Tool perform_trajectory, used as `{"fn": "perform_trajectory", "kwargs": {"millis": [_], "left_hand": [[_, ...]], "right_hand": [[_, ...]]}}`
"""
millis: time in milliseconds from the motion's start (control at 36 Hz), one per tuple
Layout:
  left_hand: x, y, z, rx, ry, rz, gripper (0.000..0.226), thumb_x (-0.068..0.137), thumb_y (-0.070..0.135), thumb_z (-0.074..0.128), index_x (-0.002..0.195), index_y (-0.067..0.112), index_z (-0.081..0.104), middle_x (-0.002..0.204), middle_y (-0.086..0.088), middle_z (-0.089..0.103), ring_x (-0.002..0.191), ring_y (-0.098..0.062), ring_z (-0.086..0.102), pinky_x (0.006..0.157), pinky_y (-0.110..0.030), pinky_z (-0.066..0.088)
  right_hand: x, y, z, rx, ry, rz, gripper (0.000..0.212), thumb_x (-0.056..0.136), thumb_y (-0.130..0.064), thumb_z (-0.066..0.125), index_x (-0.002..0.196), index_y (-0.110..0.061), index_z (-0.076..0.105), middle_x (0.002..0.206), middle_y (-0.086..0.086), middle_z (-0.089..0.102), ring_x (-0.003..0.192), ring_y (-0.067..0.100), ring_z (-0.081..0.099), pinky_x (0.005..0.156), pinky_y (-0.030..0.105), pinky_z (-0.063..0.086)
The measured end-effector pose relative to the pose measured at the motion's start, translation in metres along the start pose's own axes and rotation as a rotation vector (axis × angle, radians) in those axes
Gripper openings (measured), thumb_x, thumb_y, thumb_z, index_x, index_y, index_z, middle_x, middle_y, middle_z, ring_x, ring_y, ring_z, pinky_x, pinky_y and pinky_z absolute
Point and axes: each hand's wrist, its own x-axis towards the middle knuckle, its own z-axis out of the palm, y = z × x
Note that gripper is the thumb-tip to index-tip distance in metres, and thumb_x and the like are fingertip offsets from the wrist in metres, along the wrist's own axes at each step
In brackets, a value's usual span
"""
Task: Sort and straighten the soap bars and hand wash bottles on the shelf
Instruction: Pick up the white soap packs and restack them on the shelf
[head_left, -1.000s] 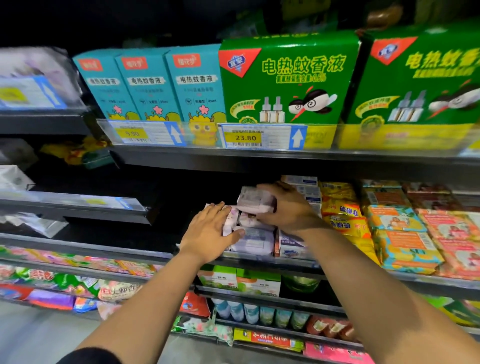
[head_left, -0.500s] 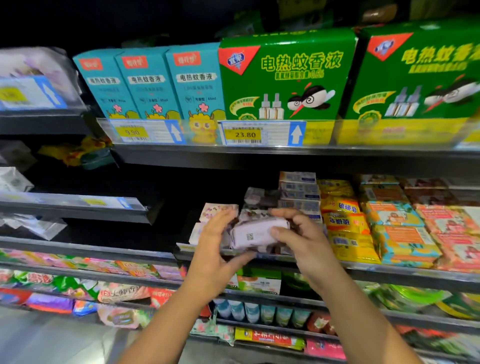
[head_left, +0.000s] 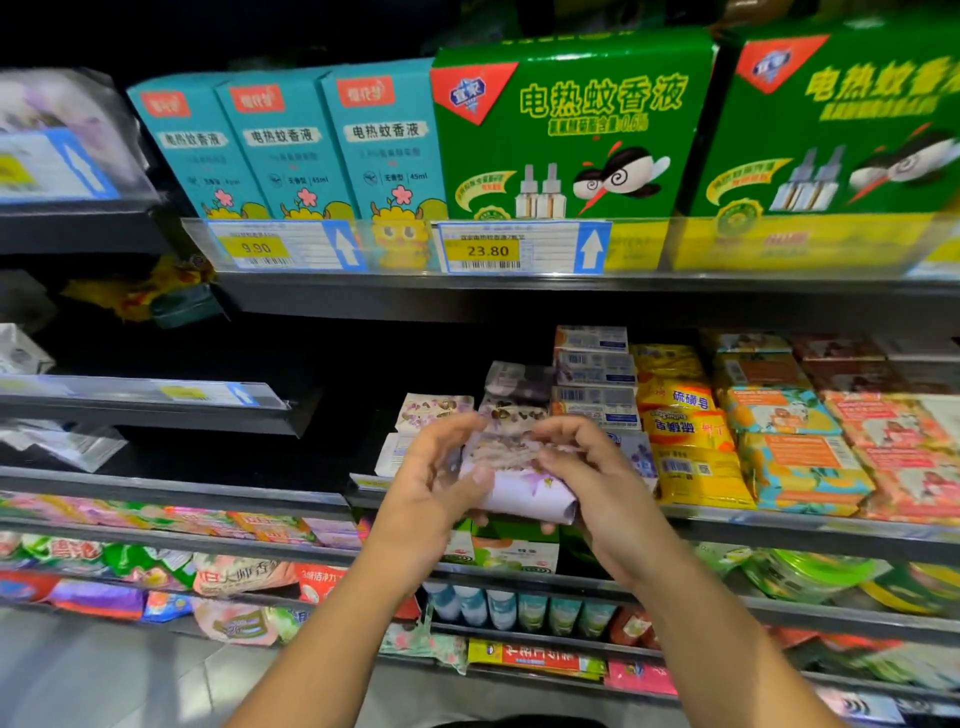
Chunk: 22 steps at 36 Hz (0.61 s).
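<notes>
From the head camera, both hands are raised in front of the middle shelf (head_left: 779, 526) and hold one soap bar (head_left: 524, 493) in a pale purple flowered wrapper between them. The bar is in the air just in front of the shelf edge, lying roughly level, and blurred. The left hand (head_left: 428, 488) grips its left end: the fingers curl behind the bar and the thumb presses on the front. The right hand (head_left: 597, 483) grips the right end, with the fingers bent over the top edge and close together.

Behind the hands, on the shelf, stands a short pile of similar purple bars (head_left: 517, 384), with a pale flowered bar (head_left: 434, 410) beside it on the left. Just to the right is a stack of boxed soaps (head_left: 592, 371), then yellow packs (head_left: 680, 431) and orange packs (head_left: 795, 452) in rows.

On the shelf above stand teal boxes (head_left: 291, 145) and green boxes (head_left: 571, 130), with price tags (head_left: 519, 250) reading 9.90 and 23.80 below them.
</notes>
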Motion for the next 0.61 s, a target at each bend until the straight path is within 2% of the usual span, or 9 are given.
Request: {"fn": "perform_trajectory", "kwargs": {"millis": [83, 194, 250, 333, 361, 417, 444, 528, 611], "left_hand": [[-0.005, -0.004, -0.009, 0.165, -0.142, 0.027, 0.066, 0.071, 0.004, 0.078, 0.129, 0.022, 0.053, 0.131, -0.003, 0.057, 0.101, -0.009, 0.066, 0.079, -0.024, 0.055], [-0.003, -0.007, -0.016, 0.371, -0.048, 0.116, 0.058, 0.070, 0.018, 0.083, 0.122, 0.027, 0.058, 0.143, 0.018, 0.046, 0.130, -0.004, 0.048, 0.095, -0.021, 0.050], [-0.002, -0.002, -0.014, 0.287, -0.005, 0.097, 0.054, 0.071, 0.016, 0.085, 0.118, 0.021, 0.060, 0.135, 0.006, 0.054, 0.120, 0.000, 0.056, 0.089, -0.020, 0.053], [-0.003, 0.007, -0.005, 0.108, 0.025, 0.057, 0.036, 0.081, 0.000, 0.075, 0.110, 0.010, 0.057, 0.102, -0.003, 0.066, 0.086, 0.003, 0.067, 0.071, -0.015, 0.052], [-0.002, 0.007, -0.003, 0.078, 0.040, 0.053, 0.033, 0.083, 0.006, 0.076, 0.109, 0.010, 0.056, 0.094, 0.000, 0.069, 0.082, 0.001, 0.067, 0.069, -0.015, 0.052], [-0.001, 0.004, 0.000, 0.012, 0.078, 0.045, 0.057, 0.073, 0.036, 0.086, 0.113, 0.011, 0.055, 0.093, 0.003, 0.072, 0.082, -0.003, 0.068, 0.067, -0.017, 0.054], [0.000, 0.005, 0.002, -0.007, 0.086, 0.030, 0.066, 0.067, 0.042, 0.087, 0.117, 0.013, 0.055, 0.099, 0.001, 0.070, 0.086, -0.005, 0.067, 0.068, -0.018, 0.054], [0.000, 0.006, 0.004, -0.018, 0.075, 0.020, 0.055, 0.081, 0.015, 0.082, 0.126, 0.019, 0.051, 0.114, -0.004, 0.063, 0.097, -0.006, 0.066, 0.076, -0.020, 0.055], [-0.001, 0.006, -0.001, 0.033, -0.057, 0.008, 0.070, 0.077, -0.002, 0.077, 0.135, 0.024, 0.047, 0.121, 0.008, 0.064, 0.108, -0.012, 0.066, 0.083, -0.026, 0.056]], "right_hand": [[-0.001, -0.003, -0.002, 0.182, -0.014, 0.069, 0.019, 0.102, -0.018, 0.053, 0.100, -0.023, 0.072, 0.116, 0.010, 0.066, 0.084, 0.025, 0.067, 0.048, 0.028, 0.049], [-0.005, -0.005, -0.011, 0.405, -0.221, 0.157, 0.026, 0.092, -0.025, 0.064, 0.115, -0.014, 0.069, 0.109, 0.016, 0.069, 0.074, 0.027, 0.063, 0.055, 0.029, 0.054], [-0.007, -0.002, -0.015, 0.383, -0.305, 0.140, 0.037, 0.086, -0.016, 0.071, 0.123, -0.016, 0.067, 0.115, 0.015, 0.068, 0.082, 0.028, 0.065, 0.064, 0.031, 0.057], [-0.004, 0.005, -0.012, 0.075, -0.244, 0.086, 0.051, 0.079, -0.017, 0.081, 0.126, -0.026, 0.063, 0.119, 0.002, 0.069, 0.103, 0.019, 0.068, 0.081, 0.030, 0.057], [-0.003, 0.007, -0.009, 0.044, -0.202, 0.077, 0.051, 0.080, -0.019, 0.082, 0.126, -0.026, 0.062, 0.119, 0.000, 0.070, 0.109, 0.017, 0.067, 0.087, 0.031, 0.056], [-0.001, 0.009, -0.005, 0.080, -0.142, 0.072, 0.041, 0.083, -0.017, 0.079, 0.121, -0.026, 0.066, 0.117, 0.001, 0.071, 0.112, 0.020, 0.067, 0.095, 0.036, 0.056], [-0.001, 0.009, -0.003, 0.104, -0.120, 0.064, 0.037, 0.085, -0.013, 0.077, 0.118, -0.026, 0.067, 0.116, 0.003, 0.071, 0.112, 0.022, 0.067, 0.095, 0.038, 0.056], [-0.001, 0.004, -0.002, 0.114, -0.060, 0.033, 0.034, 0.091, -0.009, 0.071, 0.116, -0.031, 0.065, 0.117, 0.004, 0.068, 0.105, 0.024, 0.069, 0.084, 0.038, 0.059], [-0.002, -0.002, -0.005, 0.140, -0.028, 0.030, 0.028, 0.097, -0.012, 0.062, 0.115, -0.033, 0.062, 0.117, 0.000, 0.066, 0.098, 0.023, 0.071, 0.066, 0.033, 0.058]]}}
